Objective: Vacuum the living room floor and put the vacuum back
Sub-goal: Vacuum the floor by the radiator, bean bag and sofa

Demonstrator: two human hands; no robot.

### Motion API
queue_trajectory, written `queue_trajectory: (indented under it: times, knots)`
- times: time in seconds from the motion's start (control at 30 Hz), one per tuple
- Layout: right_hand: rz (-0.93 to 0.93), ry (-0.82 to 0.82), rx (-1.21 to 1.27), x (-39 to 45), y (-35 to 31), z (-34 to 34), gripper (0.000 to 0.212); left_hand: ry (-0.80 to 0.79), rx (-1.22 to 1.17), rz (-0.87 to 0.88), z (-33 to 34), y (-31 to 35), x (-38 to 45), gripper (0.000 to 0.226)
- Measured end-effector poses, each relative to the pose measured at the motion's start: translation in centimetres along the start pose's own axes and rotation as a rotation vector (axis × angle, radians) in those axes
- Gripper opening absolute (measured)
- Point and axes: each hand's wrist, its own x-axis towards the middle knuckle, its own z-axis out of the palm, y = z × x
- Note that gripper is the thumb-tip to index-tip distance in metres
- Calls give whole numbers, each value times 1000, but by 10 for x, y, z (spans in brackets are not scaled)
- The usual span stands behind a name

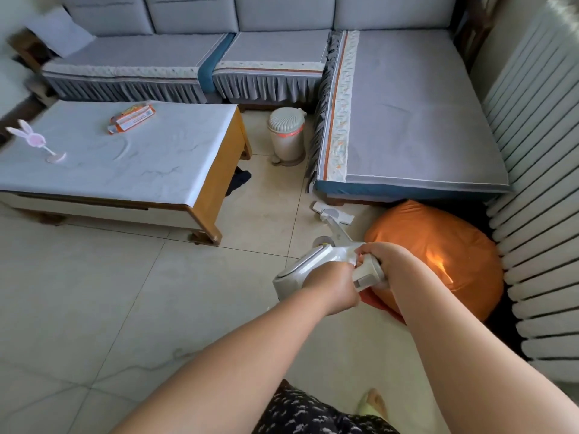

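Beyond your hands and stretching off to the left and right of them sits the grey corner sofa (pixel 407 98); well to the left of your hands stands the coffee table (pixel 175 170), wood-sided with a pale top; just to the right of your right hand lies the orange bag (pixel 445 245), bulging against the sofa's foot; further right a white slatted radiator (pixel 539 183) runs along the wall; ahead of your hands, between table and sofa, stands a small lidded bin (pixel 286 136). Under everything is the pale tiled floor (pixel 94 292). You hold the white stick vacuum (pixel 305 264) in both hands, its wand reaching forward and its floor head (pixel 330 213) resting on the tiles near the sofa's corner; your left hand (pixel 332 289) is curled round the motor body from below; your right hand (pixel 385 256) grips the handle. On the table, far left of your hands, lie an orange packet (pixel 133 117) and a pink rabbit ornament (pixel 34 139).
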Motion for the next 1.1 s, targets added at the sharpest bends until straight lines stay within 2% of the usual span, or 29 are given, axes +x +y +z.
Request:
queue_trajectory:
  times: [0.13,0.23,0.43,0.57,0.67,0.8,0.9,1.1]
  knots:
    - [-16,-21,-20,2,12,-57,15,22,-69,-27,33,54,-1,28]
    - [-7,-26,-25,7,5,-90,29,74,-66,-27,38,84,6,23]
    - [-70,-25,-149,10,-31,-110,31,41,-119,-103,29,106,39,22]
    - [-93,-39,-84,14,-38,-120,29,49,-60,-79,23,118,45,16]
    - [-61,-66,-73,31,-4,-121,29,-4,12,-83,44,115,29,19]
    - [-20,-126,-36,40,57,-107,14,-5,107,-77,85,96,-8,27]
    - [4,-168,42,36,99,-94,20,-9,156,-100,106,83,-40,27]
    - [37,-273,151,0,182,-74,9,22,198,-134,142,67,-121,27]
